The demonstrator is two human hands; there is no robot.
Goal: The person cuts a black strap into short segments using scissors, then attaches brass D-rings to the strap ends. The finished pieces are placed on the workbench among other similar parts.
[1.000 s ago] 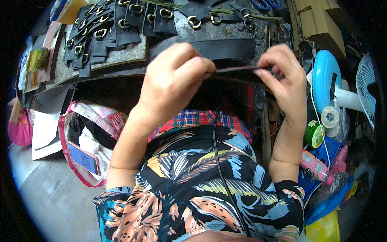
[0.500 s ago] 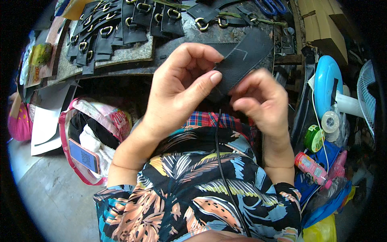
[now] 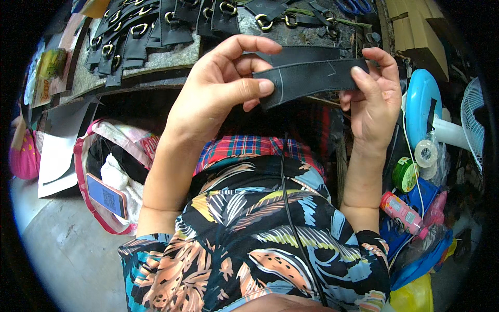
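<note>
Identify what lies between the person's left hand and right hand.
In the head view, a black strip with pale marks spans from the left hand to the right hand, held at both ends.

The black leather strap (image 3: pixel 314 79), edge-on a second ago, then slanting up rightward, now stretches nearly level, face showing, uncovering the right end of the black strip (image 3: pixel 306 53) near the workbench's (image 3: pixel 301 39) near edge. The right hand (image 3: pixel 377 101) has shifted from the strap's lower edge to its right end.
</note>
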